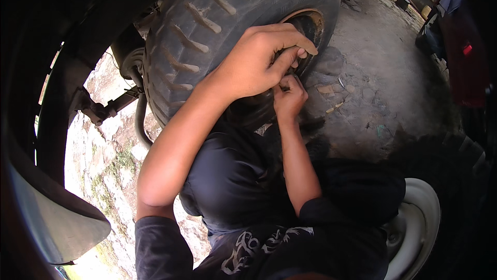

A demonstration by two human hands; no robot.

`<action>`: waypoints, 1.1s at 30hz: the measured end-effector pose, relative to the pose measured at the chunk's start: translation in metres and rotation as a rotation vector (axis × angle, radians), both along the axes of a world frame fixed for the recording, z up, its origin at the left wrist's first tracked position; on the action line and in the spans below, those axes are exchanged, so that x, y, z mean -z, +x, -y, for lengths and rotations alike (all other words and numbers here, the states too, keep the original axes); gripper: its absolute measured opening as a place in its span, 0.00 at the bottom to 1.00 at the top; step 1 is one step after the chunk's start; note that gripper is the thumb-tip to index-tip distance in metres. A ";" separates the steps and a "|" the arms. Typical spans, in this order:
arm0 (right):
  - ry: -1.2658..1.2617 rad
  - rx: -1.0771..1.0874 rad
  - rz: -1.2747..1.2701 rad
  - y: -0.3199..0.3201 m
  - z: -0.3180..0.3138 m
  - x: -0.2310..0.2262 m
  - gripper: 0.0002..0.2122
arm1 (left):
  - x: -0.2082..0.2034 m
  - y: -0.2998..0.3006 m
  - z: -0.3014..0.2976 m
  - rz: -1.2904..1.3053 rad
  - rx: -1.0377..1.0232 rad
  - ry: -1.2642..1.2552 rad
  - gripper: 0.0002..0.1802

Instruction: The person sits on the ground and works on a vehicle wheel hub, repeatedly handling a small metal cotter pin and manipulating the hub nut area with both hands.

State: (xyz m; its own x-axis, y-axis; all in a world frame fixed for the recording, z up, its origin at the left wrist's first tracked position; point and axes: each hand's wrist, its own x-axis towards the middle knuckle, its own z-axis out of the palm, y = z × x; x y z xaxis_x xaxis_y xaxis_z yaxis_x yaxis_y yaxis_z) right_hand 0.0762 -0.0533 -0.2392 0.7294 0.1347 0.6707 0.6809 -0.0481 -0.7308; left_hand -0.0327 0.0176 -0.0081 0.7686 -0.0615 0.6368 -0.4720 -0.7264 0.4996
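A large black tyre (189,47) with thick tread lugs stands upright in front of me, on a wheel with a rusty brown rim (310,16). My left hand (266,60) reaches across the tyre's side to the hub area. Its fingers are bent and the thumb meets the fingertips; whatever lies between them is hidden. Just below it, my right hand (291,96) is closed with the fingers pinched together at the lower part of the wheel. I cannot make out what it grips. Both hands are close together, almost touching, and cover most of the hub.
Dark vehicle bodywork (31,99) arches over the left side, with a metal linkage (98,109) behind the tyre. A second wheel with a white rim (422,218) lies at lower right. Small scraps (335,107) litter the concrete floor (367,73). A dark red panel (468,73) stands at right.
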 end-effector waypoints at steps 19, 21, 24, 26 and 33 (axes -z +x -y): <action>0.061 -0.025 -0.196 0.006 0.019 0.022 0.08 | 0.001 0.001 0.002 -0.043 -0.009 -0.019 0.13; 0.023 0.021 -0.208 -0.004 0.012 0.017 0.08 | -0.002 0.001 0.001 -0.042 -0.010 -0.007 0.13; 0.047 0.132 -0.134 -0.011 0.002 0.012 0.08 | 0.000 0.001 0.001 -0.032 -0.005 0.012 0.13; 0.040 0.156 -0.069 -0.010 0.001 0.015 0.08 | 0.001 0.004 0.000 -0.012 0.004 0.032 0.14; 0.075 0.139 -0.044 -0.008 -0.001 0.015 0.08 | 0.001 0.003 -0.002 -0.012 0.002 0.031 0.14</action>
State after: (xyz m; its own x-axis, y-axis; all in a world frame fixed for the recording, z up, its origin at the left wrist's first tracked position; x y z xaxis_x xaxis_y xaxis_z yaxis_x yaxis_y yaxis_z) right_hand 0.0681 -0.0521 -0.2540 0.7666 -0.0190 0.6419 0.6385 -0.0840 -0.7650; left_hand -0.0294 0.0200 -0.0096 0.7762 -0.0827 0.6250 -0.4675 -0.7406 0.4826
